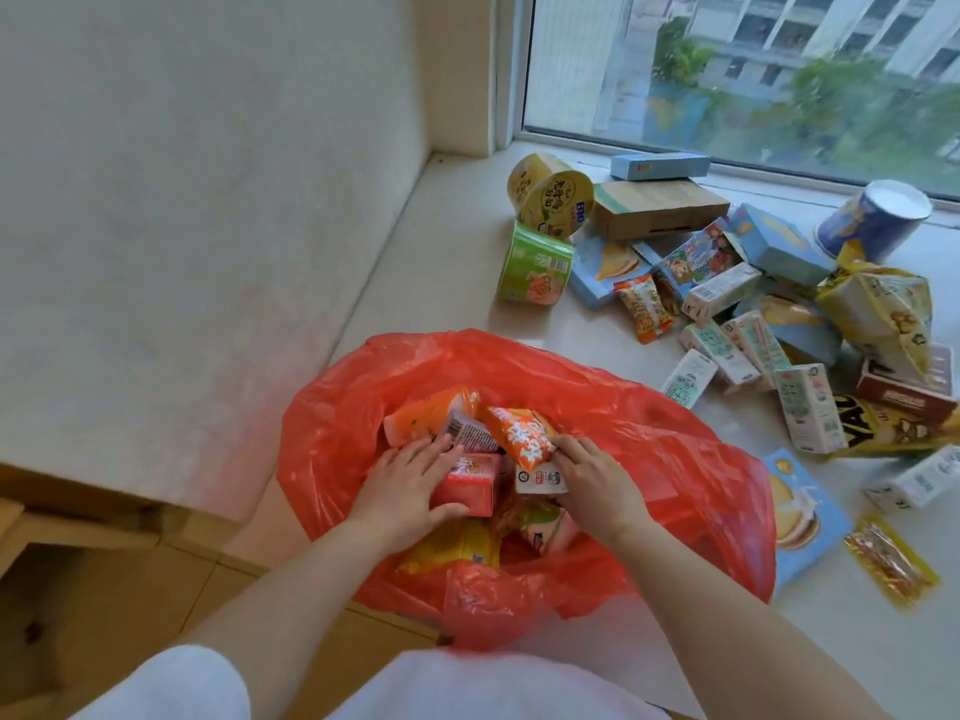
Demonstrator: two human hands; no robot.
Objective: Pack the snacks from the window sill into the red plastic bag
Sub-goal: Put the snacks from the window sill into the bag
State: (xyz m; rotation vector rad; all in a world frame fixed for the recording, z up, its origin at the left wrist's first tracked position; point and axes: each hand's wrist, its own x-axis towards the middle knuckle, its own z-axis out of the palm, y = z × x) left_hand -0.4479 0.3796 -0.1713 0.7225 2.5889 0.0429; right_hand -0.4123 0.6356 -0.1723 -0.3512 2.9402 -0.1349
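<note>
Both hands down inside the mouth of the red plastic bag [649, 439], which sits open on the window sill [571, 335] at its near edge. Left hand [410, 485] spread fairly flat, fingers and thumb curled loosely round a small pink carton [467, 485] — holding it, or pressing it into place; hard to tell which. Right hand [592, 478] partly closed, fingertips on an orange snack packet [524, 439] and a white-labelled carton [540, 479] just below it. Beside these in the bag, an orange cup [421, 418] on its side and more wrappers underneath, tinted by the film.

Well apart on the sill, still unpacked: two noodle cups [545, 200] and [535, 265], flat boxes [660, 207], small drink cartons [808, 407], a crinkled yellow bag [878, 309], a blue tub [872, 220], a blue biscuit box [800, 517] touching the bag's right side, a thin yellow sachet [893, 563].

Handling, as a judgement: bag film thin, soft and slippery — likely to slump shut unless one hand holds the rim. Cartons stiff and fairly dense; best taken across the flat sides and set low. Noodle cups light but crushable — grip round the wall, not the lid. Foil packets puffy, slick and easily crushed; pinch at a sealed edge and lay on top.
</note>
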